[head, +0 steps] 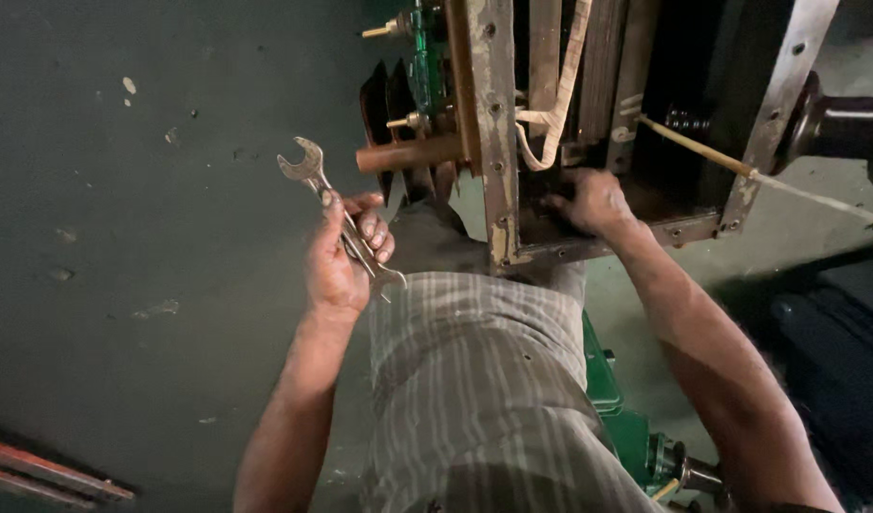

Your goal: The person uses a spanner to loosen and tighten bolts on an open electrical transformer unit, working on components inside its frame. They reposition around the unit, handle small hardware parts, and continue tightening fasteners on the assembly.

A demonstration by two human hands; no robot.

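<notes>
In the left hand (337, 261), the fingers (372, 228) are curled shut around a steel spanner (334, 204), gripping its shank near the lower end. One open jaw of the spanner sticks up and to the left above the thumb; the other end pokes out below the palm. It looks like two spanners may be held together, but the grip hides this and I cannot tell for sure. The hand is raised in free air over the dark floor (142, 237), left of the machine.

The right hand (596, 201) reaches into the lower opening of a worn metal frame (498, 133). Its fingers point inward and are lost in shadow, so whether they are spread or clamped on something cannot be told; the back of the hand lies just above the frame's bottom rail.

One copper-coloured rod (408, 154) juts left from the frame, with two small brass studs above it. One pale cloth strap (560, 95) loops inside the frame. One thin cane-coloured rod (721, 157) runs across to the right. Below, the person's striped shirt (474, 380) fills the middle, with one green machine part (626, 427) beside it.
</notes>
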